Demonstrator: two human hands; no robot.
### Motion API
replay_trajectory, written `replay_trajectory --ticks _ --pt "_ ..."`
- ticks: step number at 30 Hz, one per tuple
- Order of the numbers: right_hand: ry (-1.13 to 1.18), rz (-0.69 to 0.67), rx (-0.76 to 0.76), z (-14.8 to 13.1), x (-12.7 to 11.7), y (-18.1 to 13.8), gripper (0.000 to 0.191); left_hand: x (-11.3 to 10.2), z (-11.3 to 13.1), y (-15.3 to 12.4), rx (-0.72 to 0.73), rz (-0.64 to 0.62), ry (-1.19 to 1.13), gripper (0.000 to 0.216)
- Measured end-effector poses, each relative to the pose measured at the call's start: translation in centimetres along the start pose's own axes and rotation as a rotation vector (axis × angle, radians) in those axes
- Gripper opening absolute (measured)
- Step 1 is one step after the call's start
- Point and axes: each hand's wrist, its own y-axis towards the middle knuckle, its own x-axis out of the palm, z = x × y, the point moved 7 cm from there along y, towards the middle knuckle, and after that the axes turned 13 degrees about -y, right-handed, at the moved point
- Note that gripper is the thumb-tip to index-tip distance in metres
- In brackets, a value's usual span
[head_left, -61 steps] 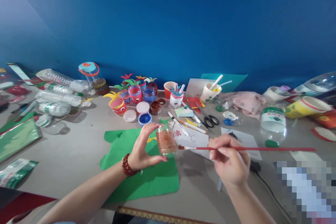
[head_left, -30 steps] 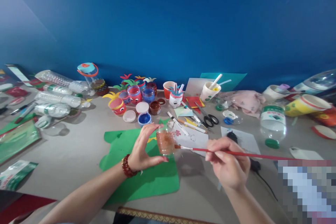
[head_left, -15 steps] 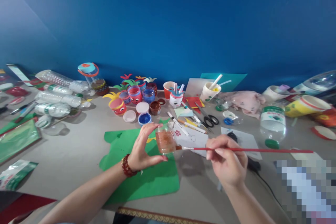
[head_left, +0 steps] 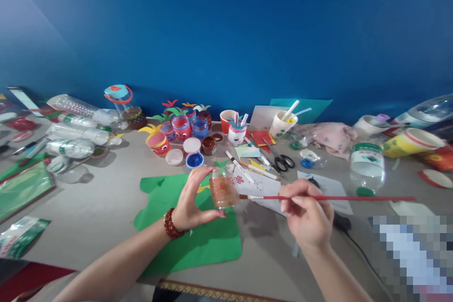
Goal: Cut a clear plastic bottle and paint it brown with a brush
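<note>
My left hand [head_left: 196, 203], with a beaded bracelet on the wrist, is curled round a clear plastic container [head_left: 222, 191] smeared with brown paint. It lies sideways in the grip, thumb below and fingers above, over a green sheet [head_left: 191, 245]. Between the fingertips of my right hand [head_left: 307, 212] is a long red paintbrush [head_left: 368, 197], held nearly level. Its brown bristles point left at the container's right end; whether they touch it I cannot tell. Beyond the hands stand an open jar of brown paint [head_left: 209, 145] and one of blue paint [head_left: 195, 161].
Several decorated cups [head_left: 182, 128] stand along the blue wall. Plastic bottles [head_left: 79, 132] lie at the left. Black-handled scissors [head_left: 285, 163] and markers [head_left: 260, 170] lie past my right hand, near a black cable [head_left: 364, 250]. A large clear bottle [head_left: 367, 165] stands at the right.
The paintbrush has tilted slightly, its handle end rising a little and shifting left. Its bristles have moved slightly right and up. The container stays almost in place in my left hand.
</note>
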Motion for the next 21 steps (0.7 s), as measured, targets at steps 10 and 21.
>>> replay_trajectory --ticks 10,21 --pt "0.004 -0.135 0.049 -0.6 2.3 -1.4 0.014 0.1 0.1 0.0 0.001 -0.008 0.001 0.092" --pt "0.049 -0.044 0.058 0.3 0.8 -0.3 0.017 0.0 -0.1 -0.1 -0.005 -0.010 -0.029 0.090"
